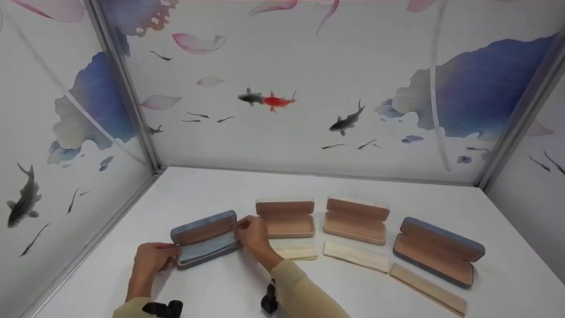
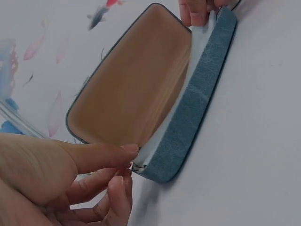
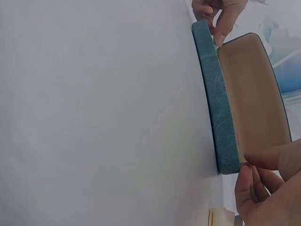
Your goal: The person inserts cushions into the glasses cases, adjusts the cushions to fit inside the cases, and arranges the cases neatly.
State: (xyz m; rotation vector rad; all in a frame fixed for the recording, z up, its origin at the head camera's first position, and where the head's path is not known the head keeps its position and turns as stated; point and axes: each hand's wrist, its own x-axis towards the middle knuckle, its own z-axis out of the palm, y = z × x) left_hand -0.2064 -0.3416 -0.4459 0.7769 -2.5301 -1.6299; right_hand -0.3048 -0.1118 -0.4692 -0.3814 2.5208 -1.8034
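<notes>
An open blue-grey glasses case lies at the front left of the white table, its tan-lined lid raised. A pale blue cloth lies in its base. My left hand is at the case's left end, with thumb and fingers pinching the cloth's corner there. At the other end my right hand pinches the cloth with its fingertips. In the right wrist view the case is seen from its side, with the left hand at its far end.
Three more open cases stand in a row to the right: two tan and one blue-grey. A folded cream cloth lies in front of each. Printed fish panels wall the table on three sides.
</notes>
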